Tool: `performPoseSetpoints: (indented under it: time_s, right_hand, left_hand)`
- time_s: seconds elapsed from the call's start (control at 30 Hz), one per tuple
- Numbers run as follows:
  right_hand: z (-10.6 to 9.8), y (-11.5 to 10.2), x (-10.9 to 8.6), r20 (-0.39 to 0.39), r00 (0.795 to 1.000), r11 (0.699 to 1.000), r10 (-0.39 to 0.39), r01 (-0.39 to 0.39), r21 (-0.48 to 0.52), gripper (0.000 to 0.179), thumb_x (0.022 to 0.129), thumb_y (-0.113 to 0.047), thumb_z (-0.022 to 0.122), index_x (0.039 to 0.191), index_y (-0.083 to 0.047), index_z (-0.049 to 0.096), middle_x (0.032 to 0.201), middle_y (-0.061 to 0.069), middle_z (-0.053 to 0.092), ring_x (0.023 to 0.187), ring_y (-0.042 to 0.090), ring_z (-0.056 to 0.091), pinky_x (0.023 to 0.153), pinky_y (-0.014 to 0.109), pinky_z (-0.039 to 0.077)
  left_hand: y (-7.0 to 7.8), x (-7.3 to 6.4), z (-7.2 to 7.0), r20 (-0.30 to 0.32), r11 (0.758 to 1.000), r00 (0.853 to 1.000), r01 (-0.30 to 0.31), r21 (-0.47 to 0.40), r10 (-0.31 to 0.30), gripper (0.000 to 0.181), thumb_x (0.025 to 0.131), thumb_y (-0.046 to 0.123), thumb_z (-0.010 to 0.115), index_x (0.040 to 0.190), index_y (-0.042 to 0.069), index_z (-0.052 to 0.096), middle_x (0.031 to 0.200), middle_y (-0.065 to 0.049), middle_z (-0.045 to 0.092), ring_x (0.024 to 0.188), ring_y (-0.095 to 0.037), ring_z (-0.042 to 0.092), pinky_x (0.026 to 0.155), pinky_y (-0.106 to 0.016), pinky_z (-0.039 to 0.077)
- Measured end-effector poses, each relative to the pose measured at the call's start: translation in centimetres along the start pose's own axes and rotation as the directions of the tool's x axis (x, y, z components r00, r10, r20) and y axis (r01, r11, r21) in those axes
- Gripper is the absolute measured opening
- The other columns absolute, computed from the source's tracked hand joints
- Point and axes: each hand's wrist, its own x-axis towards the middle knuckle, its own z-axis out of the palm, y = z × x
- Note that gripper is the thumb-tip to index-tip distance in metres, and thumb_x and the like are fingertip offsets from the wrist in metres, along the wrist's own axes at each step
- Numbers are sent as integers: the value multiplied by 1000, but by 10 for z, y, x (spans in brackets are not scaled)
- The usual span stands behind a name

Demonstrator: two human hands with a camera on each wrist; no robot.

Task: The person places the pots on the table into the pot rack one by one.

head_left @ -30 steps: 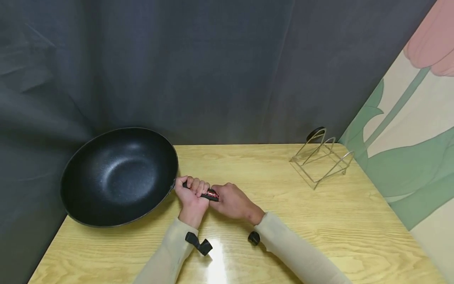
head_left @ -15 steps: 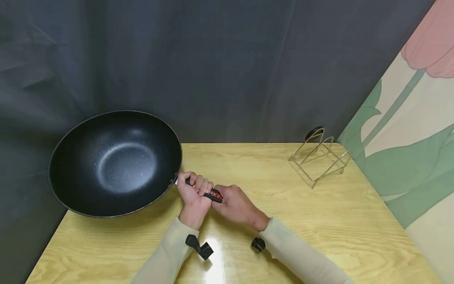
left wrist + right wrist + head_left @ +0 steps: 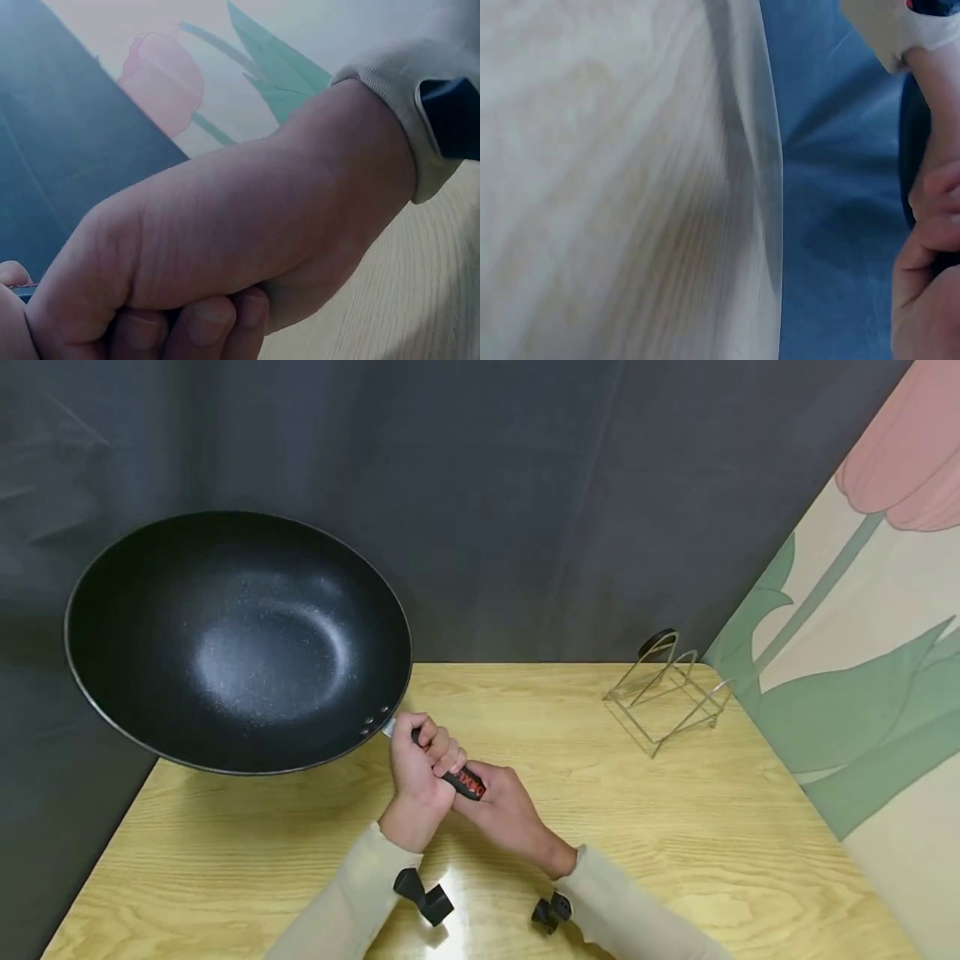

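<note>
A wooden table (image 3: 675,827) was backed by a dark curtain (image 3: 487,485); a tulip-painted wall (image 3: 862,652) stood right.

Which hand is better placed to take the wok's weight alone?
Probably left. The left hand grips the handle nearer the wok; the right hand holds only its end, so it has poorer leverage.
</note>
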Motion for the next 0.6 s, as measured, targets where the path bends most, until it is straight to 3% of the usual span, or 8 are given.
performPoseSetpoints:
  time_s: [0.27, 0.43, 0.6]
  right_hand:
    - [-1, -11, -14, -29, 994, 972, 101, -93, 214, 12, 92, -9, 72, 85, -1, 65, 67, -4, 46, 57, 8, 41, 53, 22, 35]
    - [1, -11, -22, -50, 984, 949, 172, -152, 277, 13, 94, -6, 69, 86, 2, 63, 60, -5, 42, 48, 6, 37, 45, 20, 30]
    - [5, -9, -26, -112, 973, 925, 203, -153, 349, 11, 91, -1, 68, 83, 1, 60, 57, -6, 42, 46, 6, 37, 43, 20, 30]
  left_hand:
    - [-4, -4, 15, 69, 992, 996, 52, 117, -60, 36, 94, 18, 36, 59, 23, 29, 43, 13, 29, 34, -1, 28, 43, -21, 22]
    - [-8, -7, 22, 95, 978, 987, 116, 176, -134, 37, 94, 18, 39, 60, 23, 27, 43, 13, 27, 34, 0, 27, 41, -20, 20]
    - [-12, -8, 27, 113, 966, 981, 129, 226, -157, 38, 93, 19, 44, 60, 22, 27, 44, 12, 27, 35, 0, 28, 40, -20, 20]
